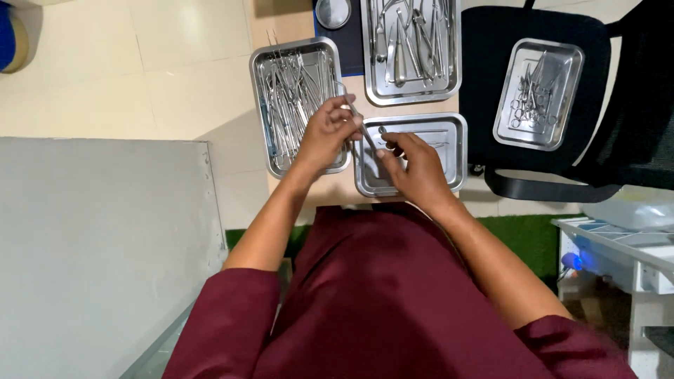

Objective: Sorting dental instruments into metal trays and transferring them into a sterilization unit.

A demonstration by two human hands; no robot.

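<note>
My left hand point(327, 132) and my right hand point(414, 163) meet over the table, both pinching one thin metal instrument point(366, 135) that runs slantwise between them. The left hand holds its upper end over the edge of a long steel tray point(261, 105) piled with several slim metal instruments. My right hand grips the lower end above a smaller steel tray point(449, 126), which holds one or two thin tools. Both arms wear dark maroon sleeves.
A third steel tray point(449, 91) of larger instruments and a small round steel bowl point(333, 12) lie farther back. A black chair point(484, 42) at the right carries another steel tray point(572, 105) with scissors-like tools. A grey panel point(105, 245) stands at left, a white cart point(632, 245) at lower right.
</note>
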